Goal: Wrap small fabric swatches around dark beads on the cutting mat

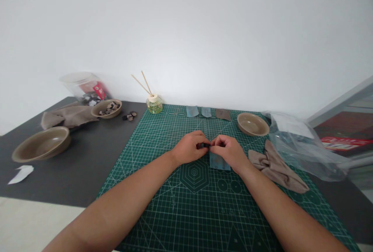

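Over the middle of the green cutting mat (145, 159), my left hand (190, 147) and my right hand (229, 151) meet at the fingertips. A small dark piece (205, 145) is pinched in the left fingers, and the right thumb and forefinger close on its other end. My fingers partly cover it, so its kind cannot be made out. Beneath my right hand lies a thin blue-grey sheet (218, 163), flat on the mat and partly hidden. A crumpled brown cloth (279, 168) rests to the right of that hand.
Thin blue-grey and brown squares (223, 114) lie along the mat's back edge, near a reed diffuser (154, 103). A bowl (253, 124) and plastic bag (303, 139) stand right. Left are a bowl of small pieces (106, 109), loose pieces (129, 116), another bowl (40, 144) and a jar (84, 87).
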A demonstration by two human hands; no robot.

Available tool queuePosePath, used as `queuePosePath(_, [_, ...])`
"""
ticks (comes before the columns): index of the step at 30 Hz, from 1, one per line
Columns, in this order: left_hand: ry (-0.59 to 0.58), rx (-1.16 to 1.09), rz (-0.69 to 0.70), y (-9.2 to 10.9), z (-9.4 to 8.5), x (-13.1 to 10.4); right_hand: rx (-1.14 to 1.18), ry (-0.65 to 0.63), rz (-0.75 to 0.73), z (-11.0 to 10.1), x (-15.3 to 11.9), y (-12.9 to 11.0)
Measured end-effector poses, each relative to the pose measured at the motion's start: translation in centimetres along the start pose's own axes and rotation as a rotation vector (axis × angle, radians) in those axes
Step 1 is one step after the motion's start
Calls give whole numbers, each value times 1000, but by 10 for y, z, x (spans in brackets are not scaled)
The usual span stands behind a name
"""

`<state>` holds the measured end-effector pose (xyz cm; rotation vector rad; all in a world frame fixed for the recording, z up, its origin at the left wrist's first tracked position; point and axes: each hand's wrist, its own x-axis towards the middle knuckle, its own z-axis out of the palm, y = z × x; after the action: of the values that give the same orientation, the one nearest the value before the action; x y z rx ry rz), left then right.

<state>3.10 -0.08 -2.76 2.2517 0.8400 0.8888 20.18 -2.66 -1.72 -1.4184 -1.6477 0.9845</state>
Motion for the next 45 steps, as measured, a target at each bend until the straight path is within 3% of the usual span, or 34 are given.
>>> queuePosePath(45, [-24, 29, -8, 2, -2, 0, -13, -6, 0, 1, 1, 1])
